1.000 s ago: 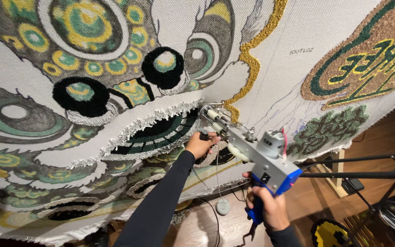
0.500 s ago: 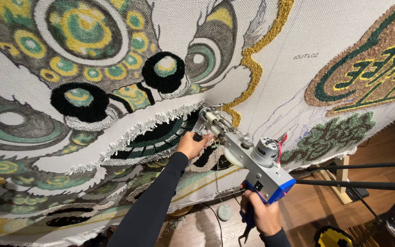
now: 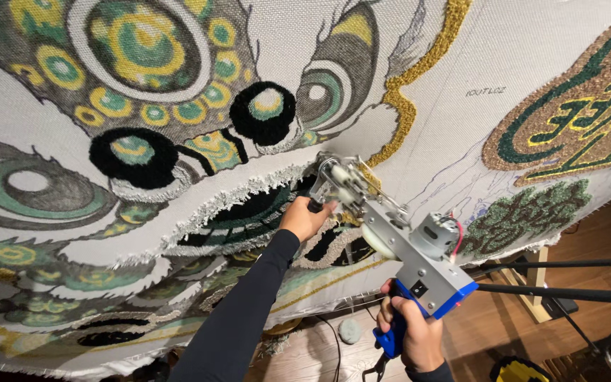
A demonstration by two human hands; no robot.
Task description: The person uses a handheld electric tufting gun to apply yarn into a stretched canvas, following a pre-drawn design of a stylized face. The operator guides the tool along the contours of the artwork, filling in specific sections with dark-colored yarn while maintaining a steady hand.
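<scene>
Tufting the stretched cloth (image 3: 461, 78), right hand (image 3: 413, 338) clenches the tufting gun (image 3: 404, 247)'s blue grip, left hand (image 3: 307, 218) closed on its front handle at 10 o'clock.

Fuzzy yarn rug (image 3: 178, 141), matt metal tufting gun (image 3: 404, 247), wood floor (image 3: 588, 233)

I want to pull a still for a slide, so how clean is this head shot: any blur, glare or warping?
Head view: the tufted cloth is sharp and evenly lit, no glare; wide-lens warping bows its lower edge; the tufting gun is crisp, with slight softness at its tip; the left hand and right hand read clearly; the floor corner at lower right is dim.
</scene>
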